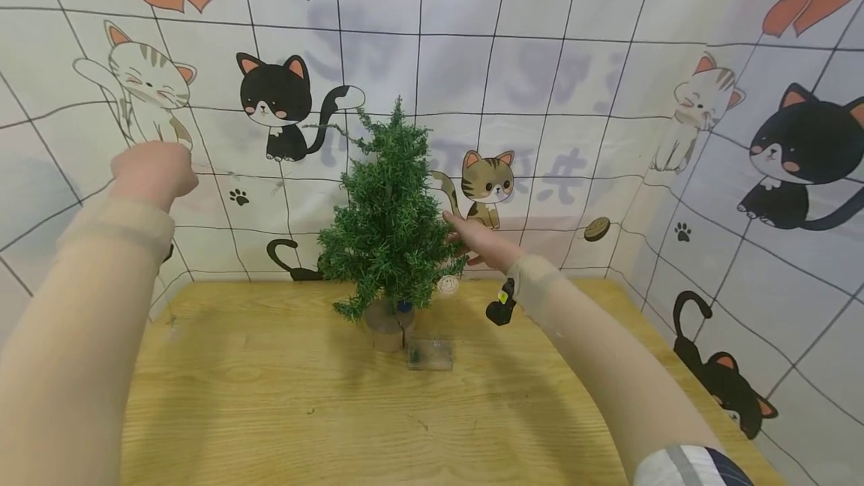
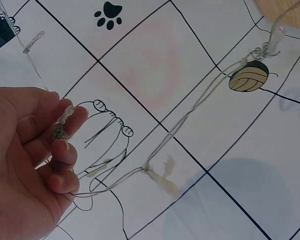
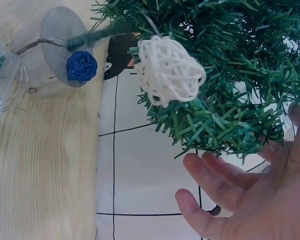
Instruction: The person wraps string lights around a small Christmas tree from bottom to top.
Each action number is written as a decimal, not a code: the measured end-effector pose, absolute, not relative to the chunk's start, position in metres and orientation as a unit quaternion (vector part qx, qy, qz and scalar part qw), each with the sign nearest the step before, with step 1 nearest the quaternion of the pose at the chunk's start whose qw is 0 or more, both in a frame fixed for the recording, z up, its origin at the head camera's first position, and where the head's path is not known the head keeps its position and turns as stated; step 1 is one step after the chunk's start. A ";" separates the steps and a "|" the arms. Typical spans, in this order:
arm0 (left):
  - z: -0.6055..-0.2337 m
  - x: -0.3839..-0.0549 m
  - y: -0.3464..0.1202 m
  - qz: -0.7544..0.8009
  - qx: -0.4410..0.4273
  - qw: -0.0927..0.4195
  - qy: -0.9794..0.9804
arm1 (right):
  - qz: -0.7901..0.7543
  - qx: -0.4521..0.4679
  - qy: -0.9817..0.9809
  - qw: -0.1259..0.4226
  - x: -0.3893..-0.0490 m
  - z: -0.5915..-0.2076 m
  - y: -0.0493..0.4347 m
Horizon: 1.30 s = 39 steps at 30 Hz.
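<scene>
Wire (image 2: 146, 167) is gripped in the left hand's (image 2: 30, 165) curled fingers, I see; the right hand's (image 3: 262, 197) fingers spread apart, perhaps brushing the tree (image 1: 391, 208), upright on the table (image 1: 270, 388).

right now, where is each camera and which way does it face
Head: head-worn, facing forward and down at the green artificial tree; left hand, right hand and forearms show.
Left wrist: worn there, facing the left hand gripping thin translucent wire.
Right wrist: worn there, facing the right hand beside the tree.
Head and right wrist share the tree.
</scene>
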<state>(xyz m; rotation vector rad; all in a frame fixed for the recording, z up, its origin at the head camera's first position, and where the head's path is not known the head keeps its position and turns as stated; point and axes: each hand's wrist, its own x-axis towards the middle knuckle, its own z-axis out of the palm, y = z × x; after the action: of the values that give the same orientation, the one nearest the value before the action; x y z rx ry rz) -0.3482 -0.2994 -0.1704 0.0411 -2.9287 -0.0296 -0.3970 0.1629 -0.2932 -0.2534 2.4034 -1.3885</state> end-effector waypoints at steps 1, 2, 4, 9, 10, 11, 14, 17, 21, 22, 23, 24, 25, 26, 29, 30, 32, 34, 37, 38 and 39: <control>-0.171 -0.346 -0.302 -0.008 0.011 0.100 -0.995 | -0.490 -0.090 0.849 0.176 -0.396 -0.293 0.163; -0.171 -0.344 -0.304 -0.008 0.008 0.094 -0.996 | -0.492 -0.090 0.848 0.176 -0.394 -0.293 0.163; -0.170 -0.339 -0.307 -0.007 0.000 0.081 -0.997 | -0.497 -0.098 0.844 0.176 -0.392 -0.293 0.164; -0.164 -0.325 -0.308 0.004 -0.043 0.054 -0.998 | -0.527 -0.123 0.823 0.172 -0.385 -0.291 0.171; -0.163 -0.322 -0.307 0.008 -0.051 0.053 -0.997 | -0.533 -0.127 0.819 0.169 -0.384 -0.292 0.172; -0.161 -0.320 -0.306 0.015 -0.059 0.052 -0.997 | -0.540 -0.130 0.815 0.164 -0.384 -0.292 0.173; -0.158 -0.311 -0.302 0.035 -0.075 0.053 -0.995 | -0.551 -0.145 0.809 0.144 -0.382 -0.293 0.178; -0.155 -0.301 -0.295 0.056 -0.088 0.055 -0.993 | -0.547 -0.155 0.816 0.107 -0.378 -0.289 0.183; -0.150 -0.280 -0.282 0.080 -0.107 0.065 -0.989 | -0.531 -0.163 0.830 0.038 -0.367 -0.275 0.183; -0.150 -0.274 -0.279 0.086 -0.112 0.069 -0.988 | -0.527 -0.165 0.834 0.020 -0.363 -0.271 0.182; -0.149 -0.268 -0.274 0.091 -0.117 0.072 -0.986 | -0.519 -0.168 0.838 0.000 -0.358 -0.267 0.181; -0.149 -0.263 -0.271 0.099 -0.123 0.077 -0.984 | -0.514 -0.176 0.839 -0.017 -0.354 -0.264 0.179; -0.148 -0.258 -0.266 0.105 -0.130 0.082 -0.982 | -0.510 -0.182 0.840 -0.033 -0.350 -0.261 0.178; -0.148 -0.253 -0.260 0.112 -0.137 0.087 -0.980 | -0.505 -0.189 0.841 -0.049 -0.346 -0.257 0.177; -0.147 -0.240 -0.244 0.128 -0.160 0.101 -0.973 | -0.478 -0.219 0.846 -0.091 -0.332 -0.249 0.171; -0.147 -0.236 -0.239 0.133 -0.169 0.106 -0.971 | -0.473 -0.232 0.844 -0.099 -0.327 -0.246 0.169; -0.148 -0.228 -0.228 0.142 -0.189 0.120 -0.964 | -0.458 -0.261 0.842 -0.116 -0.317 -0.242 0.163; -0.149 -0.220 -0.217 0.150 -0.214 0.138 -0.955 | -0.442 -0.291 0.838 -0.129 -0.309 -0.239 0.157; -0.150 -0.210 -0.201 0.157 -0.251 0.164 -0.941 | -0.423 -0.339 0.829 -0.135 -0.298 -0.238 0.148; -0.150 -0.206 -0.196 0.157 -0.259 0.170 -0.938 | -0.415 -0.352 0.828 -0.135 -0.293 -0.238 0.146; -0.150 -0.204 -0.191 0.158 -0.269 0.178 -0.933 | -0.405 -0.365 0.828 -0.134 -0.290 -0.239 0.143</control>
<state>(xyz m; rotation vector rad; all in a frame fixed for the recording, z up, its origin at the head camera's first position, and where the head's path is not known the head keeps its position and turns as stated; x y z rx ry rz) -0.2038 -0.1910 -0.1496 -0.7617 -2.6402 0.4456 -0.2895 0.1427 -0.2388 -1.2547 2.8483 -1.3932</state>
